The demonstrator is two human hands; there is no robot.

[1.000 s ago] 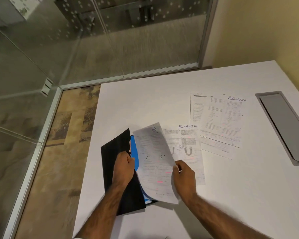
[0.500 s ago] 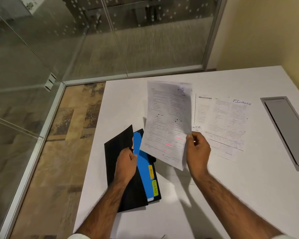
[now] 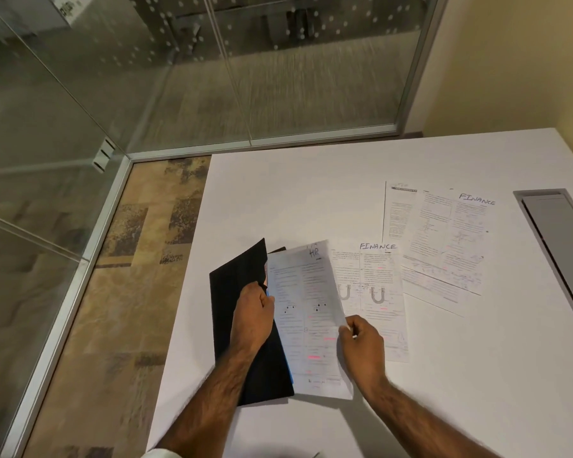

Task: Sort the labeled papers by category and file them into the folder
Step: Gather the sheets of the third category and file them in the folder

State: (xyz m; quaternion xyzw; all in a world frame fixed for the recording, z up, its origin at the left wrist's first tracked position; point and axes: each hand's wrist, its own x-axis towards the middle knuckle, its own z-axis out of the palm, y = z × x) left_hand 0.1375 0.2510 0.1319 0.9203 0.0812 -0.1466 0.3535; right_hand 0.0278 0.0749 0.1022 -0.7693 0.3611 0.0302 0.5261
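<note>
while the left hand grips the black folder cover, right hand pinching the hr paper edge

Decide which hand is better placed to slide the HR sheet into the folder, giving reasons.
The right hand: it pinches the HR sheet, while the left hand holds the folder open.

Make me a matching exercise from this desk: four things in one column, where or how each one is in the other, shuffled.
1 HR paper
2 black folder
3 near FINANCE paper
4 far FINANCE paper

A held by left hand
B nearest the grey panel
C pinched by right hand
D flat, between the other papers

Pairs: 1-C, 2-A, 3-D, 4-B
</note>
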